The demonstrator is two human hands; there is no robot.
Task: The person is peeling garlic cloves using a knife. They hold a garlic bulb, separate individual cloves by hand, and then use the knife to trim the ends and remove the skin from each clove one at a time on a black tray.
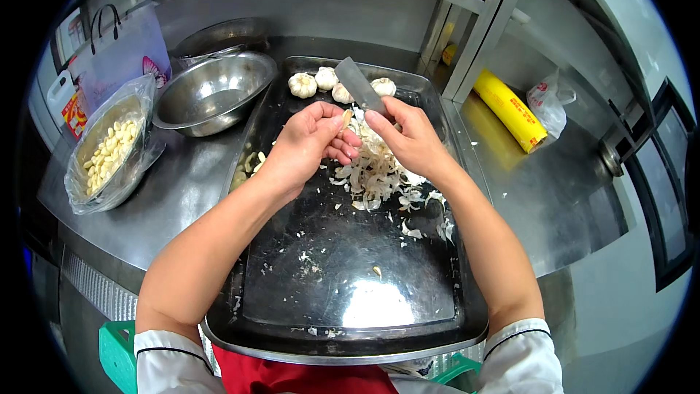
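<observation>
Over a dark metal tray [306, 306], my left hand [314, 145] pinches a garlic clove [347, 117] between thumb and fingertips. Close beside it, my right hand [407, 134] grips a knife with a broad, blunt-ended blade [360, 85] that points up and to the left. A heap of garlic skins [377, 175] lies on the tray below both hands. Several whole garlic bulbs [302, 85] stand along the tray's far end. Pale peeled cloves [259, 162] lie at its left side, partly hidden by my left wrist. One small clove [377, 271] rests alone nearer to me.
At the left, a bag-lined metal bowl [117, 197] holds peeled garlic cloves [112, 153]; beside it stands an empty steel basin [216, 96]. A paper bag [128, 60] is behind them. A yellow roll [511, 112] and a white plastic bag [551, 104] lie right of the shelf post [486, 27].
</observation>
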